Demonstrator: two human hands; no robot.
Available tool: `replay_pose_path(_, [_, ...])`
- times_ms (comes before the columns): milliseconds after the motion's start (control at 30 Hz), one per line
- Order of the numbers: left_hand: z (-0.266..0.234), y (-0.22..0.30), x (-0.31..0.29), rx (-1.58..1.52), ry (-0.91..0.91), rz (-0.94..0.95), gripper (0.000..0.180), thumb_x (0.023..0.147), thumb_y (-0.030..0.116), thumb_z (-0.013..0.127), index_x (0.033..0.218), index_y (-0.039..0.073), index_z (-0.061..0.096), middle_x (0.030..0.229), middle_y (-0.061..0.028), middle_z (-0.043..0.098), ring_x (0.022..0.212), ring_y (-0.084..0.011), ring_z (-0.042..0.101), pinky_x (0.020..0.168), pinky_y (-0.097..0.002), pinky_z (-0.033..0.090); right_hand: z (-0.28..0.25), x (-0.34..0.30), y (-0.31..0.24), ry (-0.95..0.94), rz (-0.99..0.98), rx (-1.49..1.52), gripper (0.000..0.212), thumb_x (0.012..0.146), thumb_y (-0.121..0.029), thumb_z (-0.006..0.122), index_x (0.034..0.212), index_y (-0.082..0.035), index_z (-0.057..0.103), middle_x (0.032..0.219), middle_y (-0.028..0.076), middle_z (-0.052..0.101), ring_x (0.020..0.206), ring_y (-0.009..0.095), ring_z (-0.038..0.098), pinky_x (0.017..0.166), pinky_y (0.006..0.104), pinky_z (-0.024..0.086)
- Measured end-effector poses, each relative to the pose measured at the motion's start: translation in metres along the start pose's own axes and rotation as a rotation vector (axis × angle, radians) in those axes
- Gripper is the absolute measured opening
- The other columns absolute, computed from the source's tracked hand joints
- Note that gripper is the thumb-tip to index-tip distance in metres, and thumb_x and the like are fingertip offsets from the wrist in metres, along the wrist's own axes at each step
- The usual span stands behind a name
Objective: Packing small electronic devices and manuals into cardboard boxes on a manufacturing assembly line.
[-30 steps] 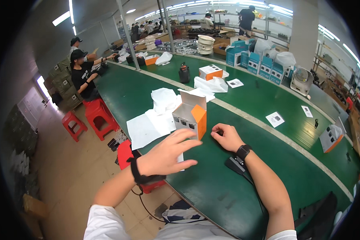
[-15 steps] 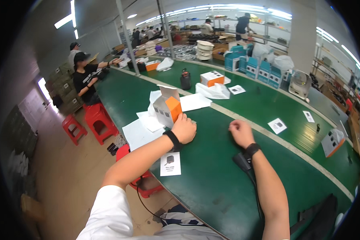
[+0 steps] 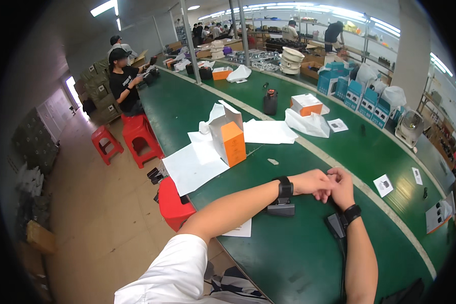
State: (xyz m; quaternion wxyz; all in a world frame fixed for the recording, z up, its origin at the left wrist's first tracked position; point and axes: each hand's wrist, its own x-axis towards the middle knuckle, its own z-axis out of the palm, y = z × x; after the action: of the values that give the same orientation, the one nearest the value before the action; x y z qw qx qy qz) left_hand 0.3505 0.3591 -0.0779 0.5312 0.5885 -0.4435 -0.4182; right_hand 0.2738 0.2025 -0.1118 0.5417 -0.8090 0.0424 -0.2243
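Green is covering the long tabletop [image 3: 309, 253], which is curving away from the person toward the shelving. The open orange-and-grey carton [image 3: 233, 145] is standing upright on it, ahead and to the left of the hands, well apart from both, with its top flap rising. The left hand [image 3: 311, 183] and right hand [image 3: 343, 185] are hovering together over the green surface, fingers bent inward and fingertips touching or nearly so; whether they are gripping something small between them, I cannot tell. For such close fingertip work, good handling is probably depending on holding both wrists level, leaving the fingertips uncovered by the other hand, and guarding the two dark wrist modules [image 3: 281, 209] from knocking together.

Counting downward in size, three red plastic stools [image 3: 141, 139] are standing along the left side; one pale fan [image 3: 409, 124] is facing in from the far edge; four orange-sided cartons, the open one included, are showing; two broad white sheets [image 3: 195, 164] are lying flat beside the open carton; one black canister-shaped device [image 3: 270, 102] is standing beyond; three printed cards [image 3: 383, 185] are lying to the right, and one pale scrap [image 3: 272, 161] is resting near the left hand
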Motion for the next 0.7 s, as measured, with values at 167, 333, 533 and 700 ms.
replay_pose_path(167, [-0.018, -0.019, 0.006, -0.63, 0.081, -0.06, 0.019, 0.094, 0.019, 0.053, 0.089, 0.0, 0.055, 0.081, -0.0093, 0.059, 0.079, -0.0227, 0.065, 0.071, -0.0306, 0.054, 0.0, 0.004, 0.004, 0.033, 0.019, -0.028, 0.01, 0.083, -0.002, 0.057, 0.089, 0.004, 0.061, 0.065, 0.002, 0.058, 0.059, 0.007, 0.052, 0.055, 0.0235, 0.043])
replay_pose_path(333, [-0.009, -0.026, 0.01, -0.458, 0.138, -0.04, 0.02, 0.094, 0.021, 0.055, 0.087, 0.002, 0.055, 0.081, -0.0084, 0.06, 0.074, -0.0176, 0.063, 0.069, -0.0288, 0.053, 0.002, 0.001, 0.001, 0.011, 0.021, -0.05, 0.008, 0.083, -0.001, 0.056, 0.088, 0.003, 0.06, 0.065, 0.002, 0.057, 0.058, 0.007, 0.05, 0.053, 0.0237, 0.041])
replay_pose_path(533, [-0.007, -0.027, 0.012, -0.319, 0.166, -0.019, 0.02, 0.094, 0.02, 0.055, 0.083, 0.003, 0.054, 0.078, -0.0077, 0.061, 0.073, -0.0154, 0.063, 0.067, -0.0275, 0.054, 0.003, 0.002, 0.002, 0.029, -0.012, -0.101, 0.008, 0.081, -0.001, 0.056, 0.086, 0.003, 0.061, 0.063, 0.001, 0.056, 0.057, 0.007, 0.049, 0.052, 0.0248, 0.04])
replay_pose_path(700, [-0.007, -0.025, 0.011, -0.352, 0.176, -0.041, 0.02, 0.094, 0.019, 0.056, 0.083, 0.003, 0.054, 0.079, -0.0078, 0.061, 0.073, -0.0155, 0.063, 0.068, -0.0267, 0.054, 0.006, 0.001, -0.002, 0.066, -0.026, -0.147, 0.007, 0.079, -0.001, 0.057, 0.082, 0.003, 0.062, 0.062, 0.004, 0.057, 0.056, 0.009, 0.05, 0.051, 0.0259, 0.041])
